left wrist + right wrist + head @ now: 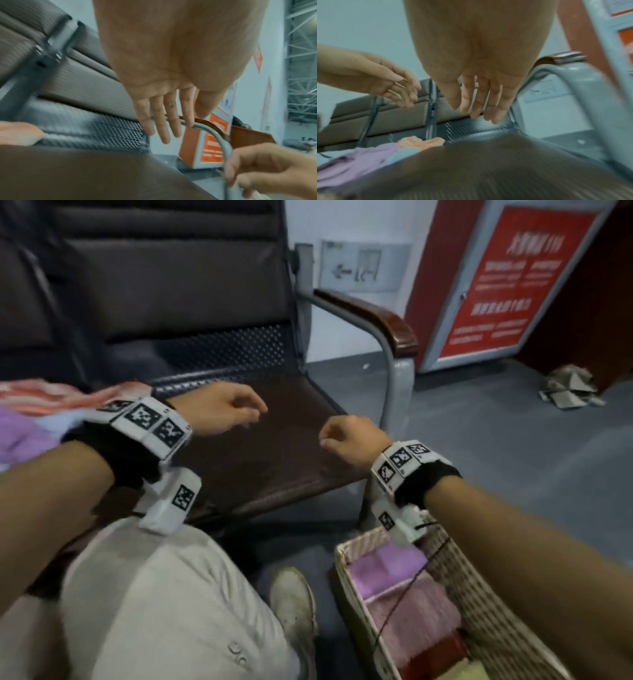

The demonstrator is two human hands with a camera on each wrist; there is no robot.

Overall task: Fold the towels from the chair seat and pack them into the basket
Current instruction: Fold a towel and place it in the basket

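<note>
Both forearms fill the near edge, above a knee in pale trousers. Beyond them the chair seat lies bare under the left hand and right hand, each empty with fingers loosely relaxed. Unfolded towels sit heaped at far left. Near right, the basket holds folded towels in a row. Reaching left blind could drag the heap off the seat.

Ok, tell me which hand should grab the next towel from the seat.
Left. The left hand hangs open, empty, right beside the unfolded towels at the seat's left side. The right hand, also empty, is farther off, above the seat's right edge nearer the basket.
</note>
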